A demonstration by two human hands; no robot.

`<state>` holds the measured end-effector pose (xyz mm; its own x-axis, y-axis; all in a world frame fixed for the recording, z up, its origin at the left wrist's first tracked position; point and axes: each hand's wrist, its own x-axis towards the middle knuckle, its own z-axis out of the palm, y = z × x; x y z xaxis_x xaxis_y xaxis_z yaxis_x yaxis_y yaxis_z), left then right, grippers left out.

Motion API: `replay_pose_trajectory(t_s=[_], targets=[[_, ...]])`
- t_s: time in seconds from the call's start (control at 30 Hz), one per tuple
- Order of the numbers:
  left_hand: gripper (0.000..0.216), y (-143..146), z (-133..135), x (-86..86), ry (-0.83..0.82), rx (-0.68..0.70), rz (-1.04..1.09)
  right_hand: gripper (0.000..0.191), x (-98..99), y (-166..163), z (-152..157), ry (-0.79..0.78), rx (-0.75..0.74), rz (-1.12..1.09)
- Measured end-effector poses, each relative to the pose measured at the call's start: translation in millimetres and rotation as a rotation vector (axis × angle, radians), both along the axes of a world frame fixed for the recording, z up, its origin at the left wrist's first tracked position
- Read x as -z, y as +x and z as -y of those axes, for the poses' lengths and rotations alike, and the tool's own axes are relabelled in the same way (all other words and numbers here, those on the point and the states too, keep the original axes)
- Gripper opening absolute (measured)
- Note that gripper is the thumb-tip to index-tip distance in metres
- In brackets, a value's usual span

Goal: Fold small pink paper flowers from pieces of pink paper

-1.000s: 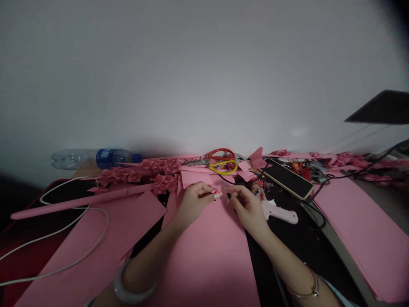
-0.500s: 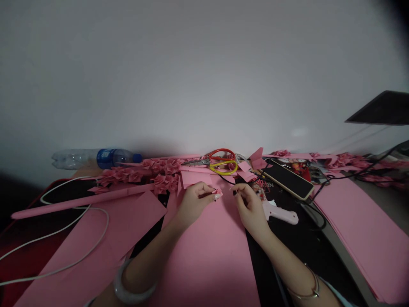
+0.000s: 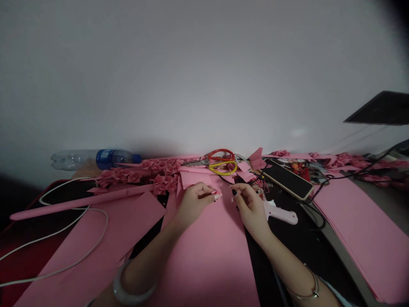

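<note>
My left hand (image 3: 194, 202) pinches a small folded pink paper piece (image 3: 216, 192) between thumb and fingertips, over a large pink paper sheet (image 3: 211, 256). A short gap to its right, my right hand (image 3: 252, 209) has its fingers curled and thumb drawn in. Dark nails show on it; whatever its fingertips hold, if anything, is too small to make out. Beside that hand lies a pale pink tool with a handle (image 3: 283, 214), partly hidden behind the wrist. Scissors (image 3: 220, 162) with one red and one yellow handle loop rest beyond both hands.
Pink paper flowers (image 3: 164, 181) and a rolled pink paper stick (image 3: 79, 201) lie left. A plastic bottle (image 3: 108, 159) lies along the wall. Rightward are a phone (image 3: 289, 179), black cables (image 3: 322, 213) and stacked pink paper (image 3: 364, 234). A white cable (image 3: 96, 249) loops at left.
The fingers of my right hand have turned slightly, so dark nails show more clearly. My left hand keeps its pinch on the folded paper piece, nearly still.
</note>
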<state>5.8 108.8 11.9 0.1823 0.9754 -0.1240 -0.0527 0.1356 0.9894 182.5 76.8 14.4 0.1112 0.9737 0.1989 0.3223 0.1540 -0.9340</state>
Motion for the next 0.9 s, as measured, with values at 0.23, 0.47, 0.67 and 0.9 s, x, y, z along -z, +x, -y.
replay_pose_trajectory(t_s=[0.23,0.47,0.67,0.9], targets=[[0.010,0,0,1.6,0.012,0.010,0.016,0.020,1.8,-1,-1,0.014,-0.029,0.017],[0.010,0,1,-2.6,0.017,0.034,0.008,0.023,1.8,-2,-1,0.006,-0.067,0.008],[0.013,0,3,-3.0,0.025,0.051,0.011,0.020,-4.2,-3,0,-0.004,-0.124,0.077],[0.015,1,2,-0.8,0.029,0.070,0.062,0.019,-8.1,-4,3,-0.033,-0.169,0.091]])
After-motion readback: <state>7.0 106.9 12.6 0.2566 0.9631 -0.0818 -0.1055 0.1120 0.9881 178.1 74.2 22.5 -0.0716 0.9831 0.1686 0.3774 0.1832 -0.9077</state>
